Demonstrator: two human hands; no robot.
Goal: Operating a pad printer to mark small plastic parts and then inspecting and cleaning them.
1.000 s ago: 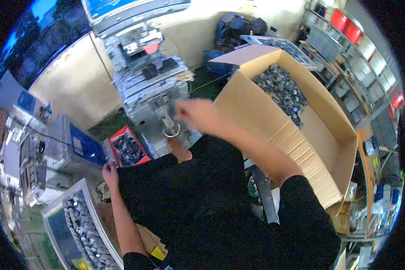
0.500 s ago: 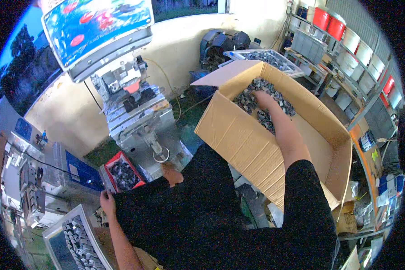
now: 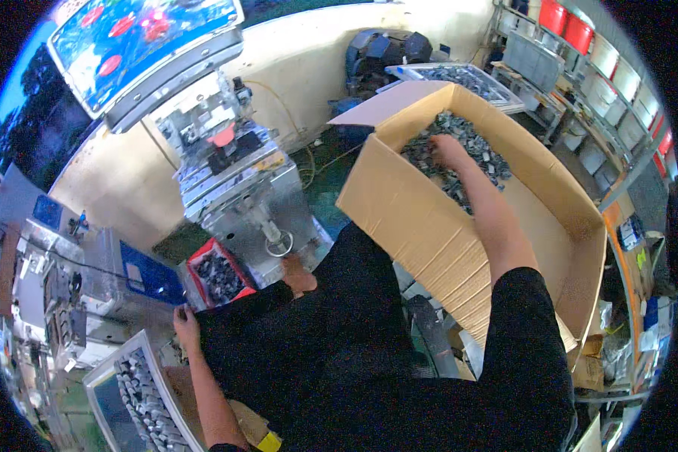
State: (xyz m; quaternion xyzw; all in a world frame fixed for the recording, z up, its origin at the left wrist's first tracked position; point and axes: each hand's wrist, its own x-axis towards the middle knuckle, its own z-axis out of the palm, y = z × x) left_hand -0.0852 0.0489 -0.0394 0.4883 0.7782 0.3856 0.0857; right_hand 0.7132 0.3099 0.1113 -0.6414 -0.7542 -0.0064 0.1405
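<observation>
My right hand (image 3: 448,153) reaches into a large open cardboard box (image 3: 403,233), its fingers curled down among a heap of small grey and black pieces (image 3: 471,132); what they grip is hidden. At the lower left, beside my black-clothed leg, my left hand (image 3: 184,324) has closed fingers around something too small to name. Near it sit a red crate (image 3: 245,275) of dark pieces and, lower, a white framed tray (image 3: 98,392) with rows of grey pieces. Straight ahead is a metal machine (image 3: 241,218) with a red pad and a ring handle.
A blue panel (image 3: 147,38) with red buttons tops the machine. Left are metal equipment (image 3: 139,267) and cables. Behind the box are a dark bulky object (image 3: 384,56) and another framed tray (image 3: 452,75). Shelves (image 3: 603,83) with red and white containers line the right. My bare foot (image 3: 297,275) is below the ring.
My right hand has moved from in front of the machine, rightward into the cardboard box's heap, where it remains. My left hand stays beside my leg. The view has shifted slightly.
</observation>
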